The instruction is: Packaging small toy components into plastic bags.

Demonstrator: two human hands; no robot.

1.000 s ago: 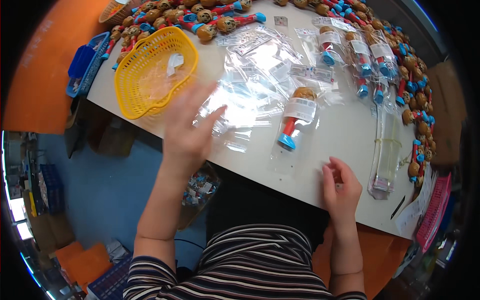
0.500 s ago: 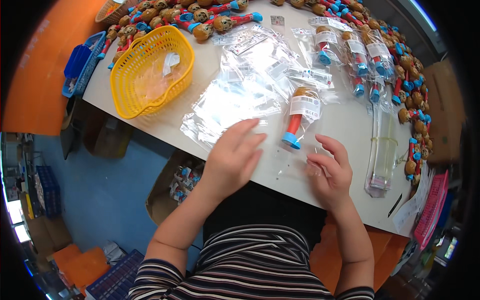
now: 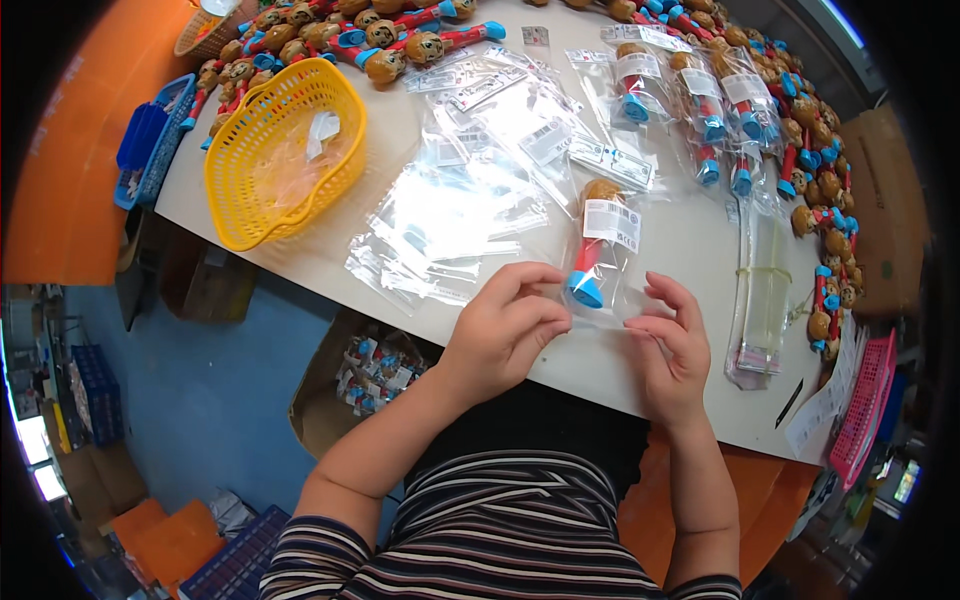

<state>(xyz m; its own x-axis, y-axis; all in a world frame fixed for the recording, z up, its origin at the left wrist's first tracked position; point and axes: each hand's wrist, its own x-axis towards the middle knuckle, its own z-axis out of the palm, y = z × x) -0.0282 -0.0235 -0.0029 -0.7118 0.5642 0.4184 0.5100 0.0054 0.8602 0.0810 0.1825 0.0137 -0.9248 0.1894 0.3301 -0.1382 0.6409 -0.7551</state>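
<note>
The person's left hand was narrowed, seemingly pinching the near edge of a clear bag; the right hand curled at its opposite corner, grip unclear. The bagged red-and-blue figure lay on the desk just beyond both hands. Slick film could slip from a weak pinch; uneven pulling might crease it.

1. Tabletop brightly lit; light source over it not visible.
2. Harsh glare whites out middle of loose clear bags.
3. Bagged figurine readable, small highlights on film.
4. Blue-white light strip glows, upper right rim.
5. Fisheye curves edges; corners black; blue crate soft, dim.
</note>
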